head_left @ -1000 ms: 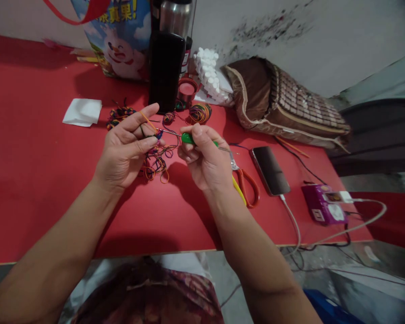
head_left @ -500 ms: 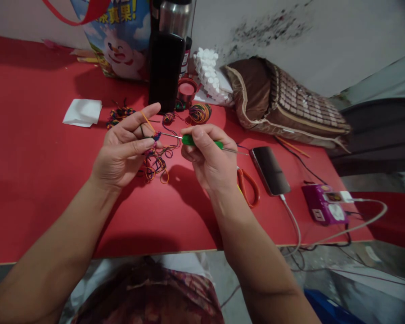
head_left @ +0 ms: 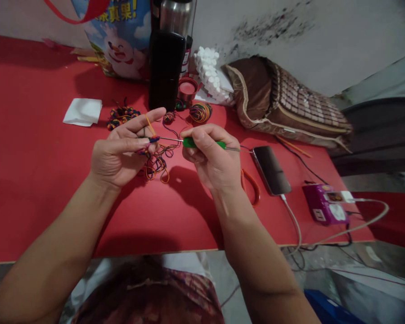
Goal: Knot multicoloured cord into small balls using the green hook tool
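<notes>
Between thumb and fingers, my left hand pinches a small dark multicoloured piece of crochet. An orange strand of yarn runs over its raised index finger. My right hand is closed around the green handle of a crochet hook, whose thin metal shaft reaches left to the crochet piece; the hook's tip is hidden in the stitches. Loose tangled yarn lies on the table below the left hand. Behind the hands are a multicoloured ball of yarn and a braided-looking coil of the same colours.
On the red table, a phone on a white cable and orange-handled tool lie to the right, near a purple box. A black case, printed bag and brown cushion stand at the back. White paper lies left.
My left index finger has shifted slightly right and lower, and the thumb has moved left along the crochet piece. My right hand with the hook has moved slightly right and down.
</notes>
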`<action>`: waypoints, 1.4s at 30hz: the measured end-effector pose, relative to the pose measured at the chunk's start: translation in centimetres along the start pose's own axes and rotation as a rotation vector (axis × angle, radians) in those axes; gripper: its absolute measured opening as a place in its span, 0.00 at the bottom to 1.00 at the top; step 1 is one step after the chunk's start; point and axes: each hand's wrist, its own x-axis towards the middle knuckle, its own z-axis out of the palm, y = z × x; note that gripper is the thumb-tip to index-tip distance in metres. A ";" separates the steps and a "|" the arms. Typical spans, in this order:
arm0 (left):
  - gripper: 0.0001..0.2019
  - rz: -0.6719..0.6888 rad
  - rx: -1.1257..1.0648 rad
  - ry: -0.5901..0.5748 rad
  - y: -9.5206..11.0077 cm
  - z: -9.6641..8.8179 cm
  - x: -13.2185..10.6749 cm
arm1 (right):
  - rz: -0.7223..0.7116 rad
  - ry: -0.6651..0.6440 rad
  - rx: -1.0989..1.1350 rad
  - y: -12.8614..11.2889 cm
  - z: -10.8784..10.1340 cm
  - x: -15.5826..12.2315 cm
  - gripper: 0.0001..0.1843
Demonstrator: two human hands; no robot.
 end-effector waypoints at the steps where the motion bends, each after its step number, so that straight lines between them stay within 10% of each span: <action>1: 0.22 -0.008 0.002 -0.007 0.0 0.0 0.0 | 0.012 -0.001 0.001 0.0 0.0 0.0 0.17; 16: 0.22 -0.030 -0.010 -0.009 -0.7 -0.2 0.2 | 0.193 -0.101 0.177 0.6 -0.2 0.6 0.20; 31: 0.31 0.357 0.285 0.001 -1.4 -0.6 0.3 | 0.064 0.031 0.122 0.4 0.4 0.0 0.20; 42: 0.28 0.373 0.285 -0.028 -2.1 -1.5 1.0 | 0.035 0.020 0.136 1.0 0.5 0.0 0.17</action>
